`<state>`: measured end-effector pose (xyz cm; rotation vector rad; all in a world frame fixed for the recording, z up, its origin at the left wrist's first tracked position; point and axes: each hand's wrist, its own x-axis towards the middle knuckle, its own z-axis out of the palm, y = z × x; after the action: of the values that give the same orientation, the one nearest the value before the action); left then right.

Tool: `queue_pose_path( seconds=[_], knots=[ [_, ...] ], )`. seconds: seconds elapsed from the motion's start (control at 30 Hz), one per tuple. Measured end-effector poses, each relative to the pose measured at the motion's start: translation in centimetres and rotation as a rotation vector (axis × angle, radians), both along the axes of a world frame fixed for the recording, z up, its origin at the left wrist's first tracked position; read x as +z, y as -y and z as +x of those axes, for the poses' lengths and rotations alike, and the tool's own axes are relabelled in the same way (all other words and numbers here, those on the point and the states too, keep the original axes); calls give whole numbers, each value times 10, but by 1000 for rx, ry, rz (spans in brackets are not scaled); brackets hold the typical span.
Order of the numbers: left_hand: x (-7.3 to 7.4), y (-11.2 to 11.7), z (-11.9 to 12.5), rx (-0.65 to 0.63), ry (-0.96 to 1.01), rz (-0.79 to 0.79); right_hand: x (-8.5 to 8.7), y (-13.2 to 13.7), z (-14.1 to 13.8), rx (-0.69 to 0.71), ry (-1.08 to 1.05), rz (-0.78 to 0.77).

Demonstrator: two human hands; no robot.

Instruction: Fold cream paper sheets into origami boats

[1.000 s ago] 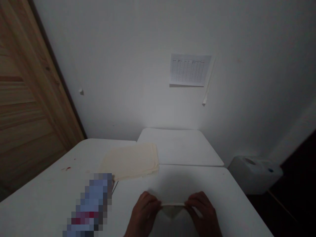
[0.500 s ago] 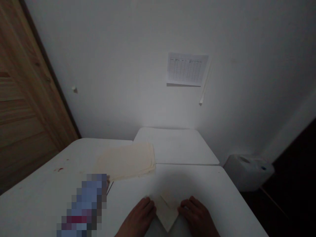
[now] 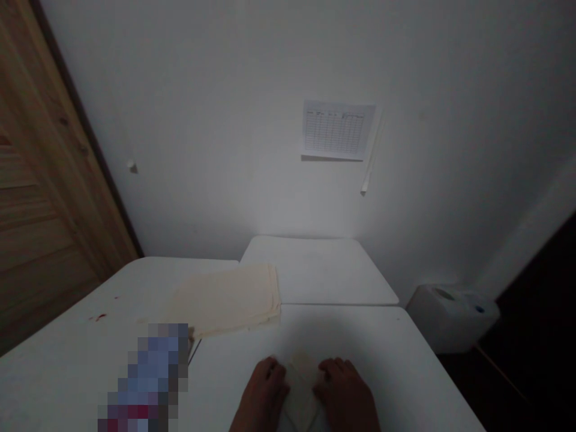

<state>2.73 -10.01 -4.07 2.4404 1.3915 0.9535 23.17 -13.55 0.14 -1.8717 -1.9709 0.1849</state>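
A small cream cloth piece lies folded on the white table near the front edge. My left hand presses down on its left side with the fingers laid flat. My right hand rests flat on its right side, fingers stretched forward. The two hands sit close together, and only a narrow strip of the cloth shows between them. A stack of folded cream cloths lies further back to the left, apart from both hands.
A second white table stands against the wall behind. A wooden door fills the left. A printed sheet hangs on the wall. A white box-like unit sits on the floor at right. A blurred-out patch covers something at lower left.
A second ago my hands held the cloth's top edge stretched between them. They have since laid it down, folded it and moved closer together, now pressing flat on it.
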Motion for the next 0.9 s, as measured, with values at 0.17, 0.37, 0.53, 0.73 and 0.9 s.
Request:
queue_pose_path(
  seconds=[0.17,0.37,0.53,0.73,0.9],
  knots=[
    [-14,-7,-2,95,-64,-28,-9,-6,-6,-87,68,-20],
    [6,-4,9,132,-118,-151,-3,-11,-9,-89,140,-39],
    [10,-1,8,120,-96,-113,13,-9,-6,-88,54,-149],
    [1,-7,1,42,-2,-30,18,-8,-2,-71,-67,-144],
    [7,-9,-4,-11,68,-45,19,-8,2,-53,-210,-174]
  ],
)
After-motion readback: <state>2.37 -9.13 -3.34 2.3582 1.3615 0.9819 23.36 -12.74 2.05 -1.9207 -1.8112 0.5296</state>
